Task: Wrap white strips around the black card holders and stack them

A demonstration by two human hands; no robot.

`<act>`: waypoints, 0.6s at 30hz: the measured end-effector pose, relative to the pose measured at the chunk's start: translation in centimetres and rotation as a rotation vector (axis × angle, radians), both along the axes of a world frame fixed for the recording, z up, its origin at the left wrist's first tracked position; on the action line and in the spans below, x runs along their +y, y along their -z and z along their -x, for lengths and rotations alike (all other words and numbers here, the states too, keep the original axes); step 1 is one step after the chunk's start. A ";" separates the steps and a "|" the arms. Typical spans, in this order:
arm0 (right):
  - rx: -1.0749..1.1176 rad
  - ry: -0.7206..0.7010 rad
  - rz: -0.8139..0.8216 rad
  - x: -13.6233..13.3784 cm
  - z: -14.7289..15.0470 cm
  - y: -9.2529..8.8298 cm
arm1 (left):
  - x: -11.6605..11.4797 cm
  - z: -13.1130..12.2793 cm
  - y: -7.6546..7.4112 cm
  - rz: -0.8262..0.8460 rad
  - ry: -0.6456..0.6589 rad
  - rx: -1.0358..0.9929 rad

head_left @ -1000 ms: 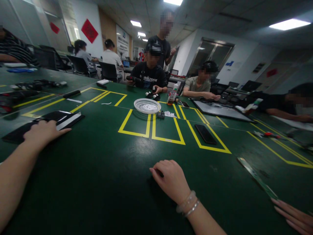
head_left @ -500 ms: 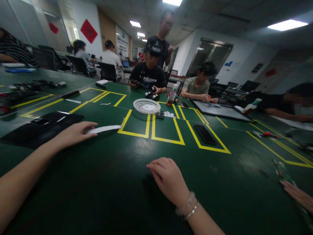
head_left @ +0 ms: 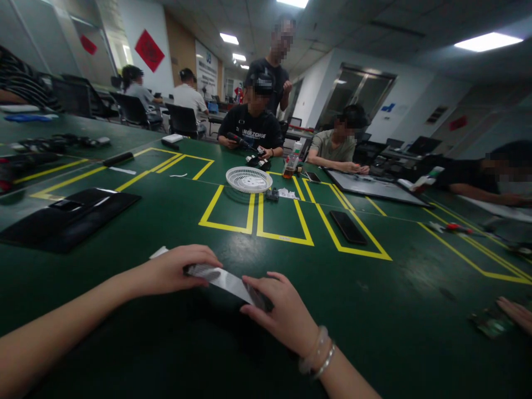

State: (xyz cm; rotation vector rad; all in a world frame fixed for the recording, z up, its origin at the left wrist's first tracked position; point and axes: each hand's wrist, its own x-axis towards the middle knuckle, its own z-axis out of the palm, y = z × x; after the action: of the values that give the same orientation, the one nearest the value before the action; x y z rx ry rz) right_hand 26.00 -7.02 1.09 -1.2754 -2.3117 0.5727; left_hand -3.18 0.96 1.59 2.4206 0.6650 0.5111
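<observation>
A pale, shiny strip (head_left: 228, 284) is stretched between my two hands, low over the green table. At its left end, my left hand (head_left: 183, 269) has its thumb and fingers closed on it. My right hand (head_left: 282, 310), with a beaded bracelet and a bangle at the wrist, pinches the other end. The strip looks thin and slightly curved; whether it is paper or plastic I cannot tell. A small white end (head_left: 158, 252) sticks out behind my left hand; whether it belongs to the same strip is hidden.
A flat black panel (head_left: 70, 216) lies to the left. Yellow tape outlines mark the table (head_left: 187, 343). Farther off are a white round basket (head_left: 249, 180) and a black phone (head_left: 348, 227). At right, another person's hand (head_left: 515, 313) is near a green circuit board (head_left: 490, 322). Co-workers sit opposite.
My left hand has brought the strip from beside the black panel to the right and nearer me. My right hand, earlier resting without it, now grips its other end.
</observation>
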 end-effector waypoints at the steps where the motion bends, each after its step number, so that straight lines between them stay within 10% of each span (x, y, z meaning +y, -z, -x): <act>1: 0.040 0.010 0.037 0.1 0.0 0.0 | 0.2 0.2 0.1 -0.002 -0.002 0.001; 8: 0.689 0.294 0.408 1.3 -1.1 -0.4 | 3.6 4.3 0.1 -0.155 -0.408 0.212; 18: 1.386 0.562 0.603 2.6 -2.7 -0.4 | 8.1 20.8 2.5 -0.240 -1.314 0.357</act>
State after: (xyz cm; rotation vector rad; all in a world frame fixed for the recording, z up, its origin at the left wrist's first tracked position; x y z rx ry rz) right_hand 28.68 -4.46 1.46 -1.0662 -0.6287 1.3912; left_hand -23.94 9.10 -0.95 1.9627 2.4653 0.6400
